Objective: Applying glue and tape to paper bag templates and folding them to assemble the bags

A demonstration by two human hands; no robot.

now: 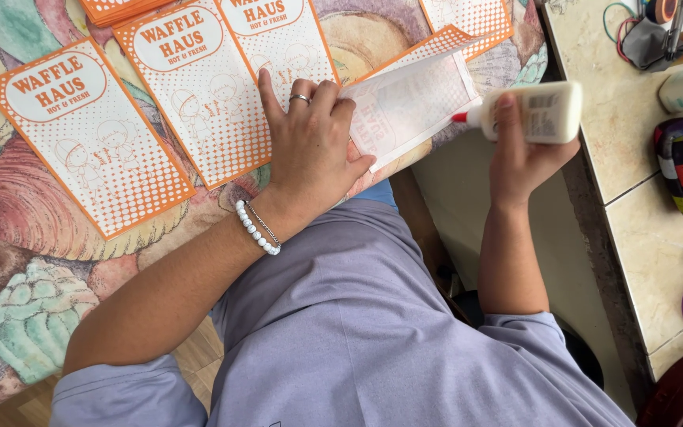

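While the left hand [310,150] presses flat on the unglued paper bag [409,107], the right hand [519,142] at 3 o'clock grips the glue bottle [539,111]; finished bags [88,142] lie at 9 o'clock.

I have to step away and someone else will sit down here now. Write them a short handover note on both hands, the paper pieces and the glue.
Left hand: pressed flat on the folded paper piece, holding it to the patterned tablecloth.
Right hand: grips the white glue bottle on its side, red tip at the paper's right edge.
Printed orange-and-white sheets lie flat in a row to the left; a small stack sits at the top edge.
Done: the piece under the hand is folded, plain side up.
Left: no glue line is visible on its edge yet; the flat sheets look unfolded.
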